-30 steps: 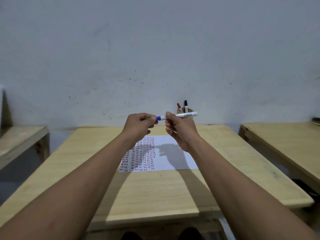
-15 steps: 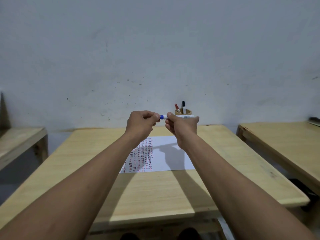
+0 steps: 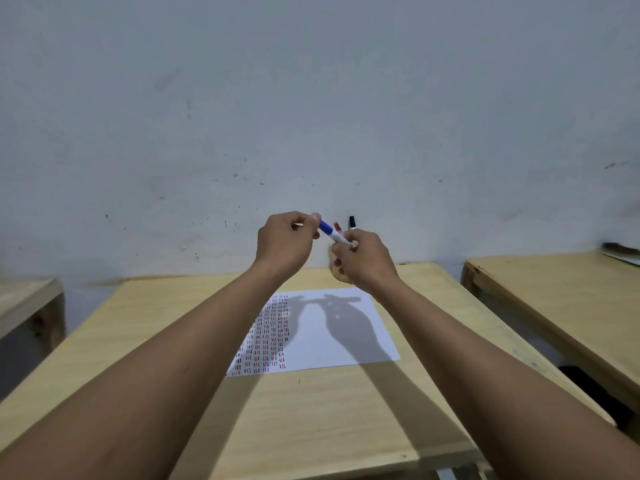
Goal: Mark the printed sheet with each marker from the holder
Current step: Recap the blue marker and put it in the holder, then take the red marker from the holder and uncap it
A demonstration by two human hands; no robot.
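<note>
Holding the blue marker (image 3: 333, 233) in both hands above the printed sheet (image 3: 332, 329), raised off the desk (image 3: 166, 327). Your left hand (image 3: 284, 242) has its grip pinched on the blue cap end; your right hand (image 3: 363, 259) has its grip closed round the white barrel. Marker tilts, cap end up toward your left hand. Cap looks seated, though I can't tell for sure. Sheet lies flat on the desk below your hands, with red and dark dash marks filling its left part and hand shadows on the blank part. Beyond the sheet, a red marker (image 3: 336, 226) and a black marker (image 3: 352, 221) stand upright, with the holder (image 3: 336, 271) mostly hidden behind your right hand.
</note>
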